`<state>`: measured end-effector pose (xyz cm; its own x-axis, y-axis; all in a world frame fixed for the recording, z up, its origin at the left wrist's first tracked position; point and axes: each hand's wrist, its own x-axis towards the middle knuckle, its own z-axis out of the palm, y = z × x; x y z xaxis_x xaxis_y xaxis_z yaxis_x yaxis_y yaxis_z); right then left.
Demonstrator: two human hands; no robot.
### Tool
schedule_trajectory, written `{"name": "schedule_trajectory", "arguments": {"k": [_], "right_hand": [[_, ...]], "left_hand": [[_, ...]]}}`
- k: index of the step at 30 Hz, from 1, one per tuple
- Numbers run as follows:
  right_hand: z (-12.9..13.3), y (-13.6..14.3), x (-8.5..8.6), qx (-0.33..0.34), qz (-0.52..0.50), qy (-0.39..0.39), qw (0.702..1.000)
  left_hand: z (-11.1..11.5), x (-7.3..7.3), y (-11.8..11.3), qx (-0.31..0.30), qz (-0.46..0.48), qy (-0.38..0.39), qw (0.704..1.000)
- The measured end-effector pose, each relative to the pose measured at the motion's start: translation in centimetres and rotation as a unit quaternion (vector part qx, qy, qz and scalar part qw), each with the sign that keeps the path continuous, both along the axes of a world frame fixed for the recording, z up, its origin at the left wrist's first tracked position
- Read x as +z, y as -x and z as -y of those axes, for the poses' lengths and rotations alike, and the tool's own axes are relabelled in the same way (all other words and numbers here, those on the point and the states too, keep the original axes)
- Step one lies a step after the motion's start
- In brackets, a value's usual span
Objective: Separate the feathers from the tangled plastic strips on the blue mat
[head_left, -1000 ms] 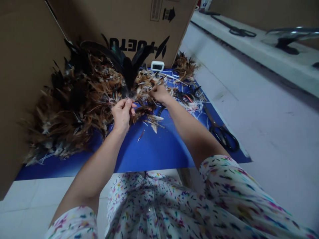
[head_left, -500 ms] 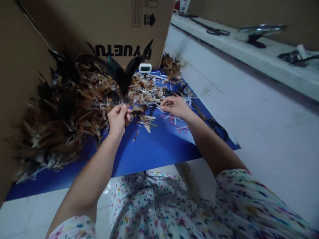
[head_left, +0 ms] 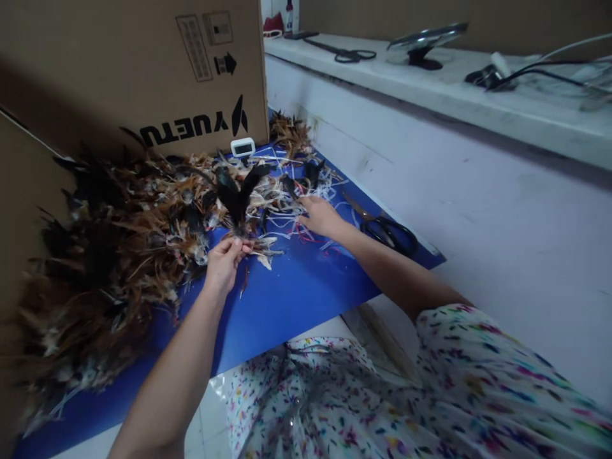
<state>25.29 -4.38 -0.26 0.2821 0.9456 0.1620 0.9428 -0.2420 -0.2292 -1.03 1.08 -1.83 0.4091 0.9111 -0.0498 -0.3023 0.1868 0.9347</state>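
My left hand pinches a small bunch of black feathers by its base, with the dark plumes fanned upward. Pale and brown feathers lie beside its fingertips. To the right, my right hand reaches to the edge of the pile with its fingers apart. A dark feather is close to its fingertips, and whether they touch is unclear. White strips and red threads lie around and under that hand.
A large heap of brown feathers covers the left of the blue tabletop. Black-handled scissors lie at the right. A small white digital display stands before the cardboard box. More scissors rest on the ledge.
The view has swung to the right. My right hand has reached into the strips and feathers, its fingers now spread. My left hand still pinches the black feathers, which sit lower.
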Motion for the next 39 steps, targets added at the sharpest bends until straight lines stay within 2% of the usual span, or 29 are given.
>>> {"name": "schedule_trajectory", "arguments": {"k": [3,6,14,17,21,24,28,34,37,39], "right_hand": [[-0.6,1.0,0.5,0.042,-0.025,0.008,0.999],[-0.8,1.6,1.3,0.076,-0.046,0.022,0.996],[0.7,0.4,4.6,0.092,-0.002,0.029,0.995],[1.0,-1.1,5.8,0.083,0.035,0.017,0.996],[0.1,-3.8,7.0,0.069,0.044,0.0,0.997],[-1.8,-6.3,7.5,0.054,-0.003,0.013,0.998],[-5.5,-9.5,7.7,0.025,-0.031,-0.005,0.999],[-12.7,-13.2,7.2,-0.032,-0.072,-0.046,0.996],[-16.3,-14.3,6.1,-0.093,-0.129,-0.056,0.986],[-18.3,-14.7,5.1,-0.097,-0.168,-0.064,0.979]], "left_hand": [[-1.3,-0.1,0.0,0.056,0.035,0.018,0.998],[-2.7,-0.1,-0.1,0.098,0.03,0.017,0.995],[-5.7,0.4,-0.1,0.138,0.013,0.01,0.99],[-5.5,1.4,0.1,0.152,-0.019,0.063,0.986],[-3.0,2.9,0.4,0.143,-0.027,0.121,0.982],[-0.6,3.2,0.4,0.135,-0.004,0.136,0.982],[1.2,2.2,0.1,0.127,-0.001,0.124,0.984],[0.8,0.8,-0.2,0.086,-0.012,0.049,0.995],[0.6,0.7,-0.2,0.08,-0.003,0.045,0.996],[0.6,0.7,-0.2,0.072,-0.004,0.045,0.996]]}}
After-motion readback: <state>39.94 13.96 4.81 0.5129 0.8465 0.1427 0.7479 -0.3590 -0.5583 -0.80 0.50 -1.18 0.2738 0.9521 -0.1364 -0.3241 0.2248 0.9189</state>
